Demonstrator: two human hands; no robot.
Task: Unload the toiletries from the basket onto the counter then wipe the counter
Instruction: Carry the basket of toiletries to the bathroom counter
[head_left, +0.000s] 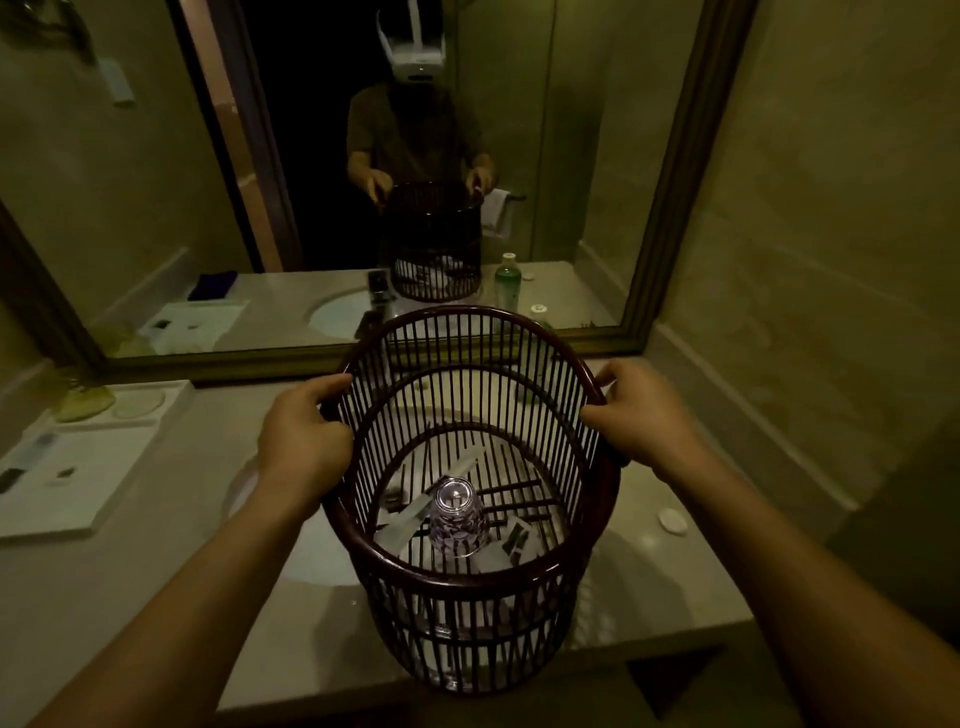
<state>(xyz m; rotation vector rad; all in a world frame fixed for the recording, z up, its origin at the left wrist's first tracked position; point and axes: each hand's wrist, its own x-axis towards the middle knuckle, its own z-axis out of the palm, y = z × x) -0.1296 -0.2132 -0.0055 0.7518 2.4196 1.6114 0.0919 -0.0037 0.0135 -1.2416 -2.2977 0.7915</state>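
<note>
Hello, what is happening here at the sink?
A person stands at a bathroom counter and holds a dark slatted basket by its rim, the left hand on one side and the right hand on the other. Nothing is unloaded yet: an upside-down glass and some pale packets lie in the bottom.

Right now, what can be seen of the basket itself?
The basket is a tall, round, open-topped cage of thin dark vertical slats joined by hoops, apparently lacquered wood or rattan. It is at the counter's front edge, tipped toward the camera. The left hand and right hand grip its upper rim. Inside are an upside-down glass and pale packets.
</note>
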